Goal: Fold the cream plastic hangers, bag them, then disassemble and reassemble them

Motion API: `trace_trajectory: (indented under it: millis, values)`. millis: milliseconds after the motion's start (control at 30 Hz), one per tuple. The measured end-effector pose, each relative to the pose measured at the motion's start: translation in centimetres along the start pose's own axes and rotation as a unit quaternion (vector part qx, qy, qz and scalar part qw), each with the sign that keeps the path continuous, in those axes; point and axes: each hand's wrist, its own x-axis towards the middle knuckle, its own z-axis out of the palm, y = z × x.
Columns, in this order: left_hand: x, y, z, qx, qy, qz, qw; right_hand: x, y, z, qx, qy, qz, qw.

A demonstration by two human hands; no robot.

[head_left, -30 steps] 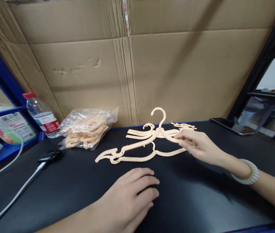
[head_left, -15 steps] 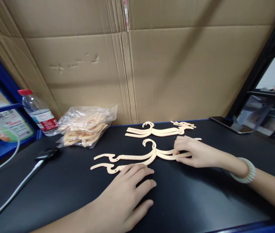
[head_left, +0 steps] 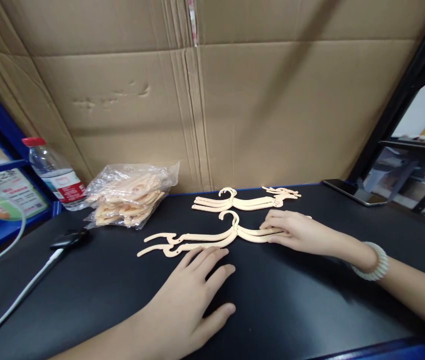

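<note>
Two cream plastic clothes hangers (head_left: 205, 238) lie close together on the black table (head_left: 272, 310), hooks pointing away from me. My right hand (head_left: 291, 230) is closed around their right arms, thumb at the near side and fingers over the far side. My left hand (head_left: 197, 287) lies with fingers spread just on the near side of the left arms; its fingertips reach the nearer hanger's edge, and I cannot tell whether they press on it. Behind these, a neat stack of hangers (head_left: 253, 203) lies with hooks together.
A clear plastic bag (head_left: 130, 195) of more hangers sits at the back left beside a red-capped bottle (head_left: 64, 180). A black device (head_left: 69, 239) with a white cable lies at left, a phone (head_left: 355, 193) at back right. Cardboard (head_left: 272, 110) stands behind the table.
The two hangers now lie closer together, the nearer one shifted away from me towards the other. My right hand keeps hold of them, while my left hand has moved slightly forward.
</note>
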Motion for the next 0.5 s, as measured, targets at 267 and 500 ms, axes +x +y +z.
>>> trace_trajectory:
  millis: [267,500]
  values:
    - [-0.3,-0.4,0.6,0.02,0.01,0.001,1.0,0.0,1.2,-0.8,-0.01,-0.015,0.013,1.0]
    - [0.7,-3.3,0.2,0.034,0.08,-0.033,0.996,-0.2,2.2,-1.0,0.013,-0.017,0.022,1.0]
